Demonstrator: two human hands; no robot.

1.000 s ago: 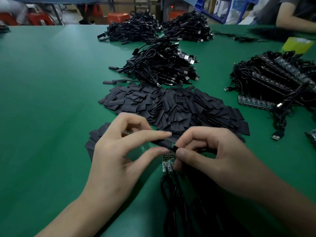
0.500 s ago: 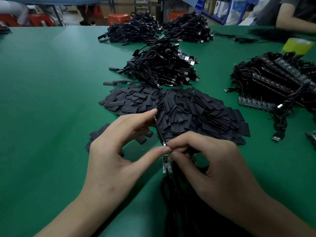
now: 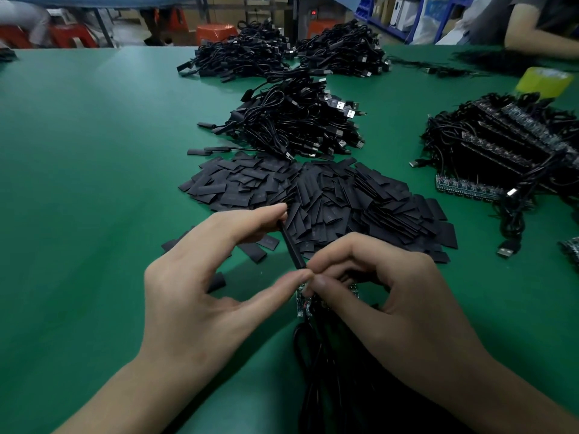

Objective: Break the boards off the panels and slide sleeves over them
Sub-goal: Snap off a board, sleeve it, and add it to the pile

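My left hand (image 3: pixel 200 277) pinches a flat black sleeve (image 3: pixel 290 245) between forefinger tip and thumb tip, the sleeve standing on edge and slanting toward me. My right hand (image 3: pixel 385 308) meets it at the sleeve's near end, fingertips closed on a small green circuit board (image 3: pixel 303 303) whose black cables (image 3: pixel 316 364) trail toward me. Most of the board is hidden under my right fingers. A large heap of loose black sleeves (image 3: pixel 329 198) lies just beyond both hands.
Panels of joined boards with cables (image 3: pixel 501 151) are piled at the right, with a USB plug (image 3: pixel 506 252) nearer. Cable heaps (image 3: pixel 294 120) sit at the centre back. A yellow tape roll (image 3: pixel 543 81) and another person's arm (image 3: pixel 539 42) are far right. The green mat (image 3: pixel 87 183) spreads left.
My left forefinger has stretched forward, turning the sleeve from lying crosswise to standing on edge lengthwise. My right hand has moved in over the board at the sleeve's near end.
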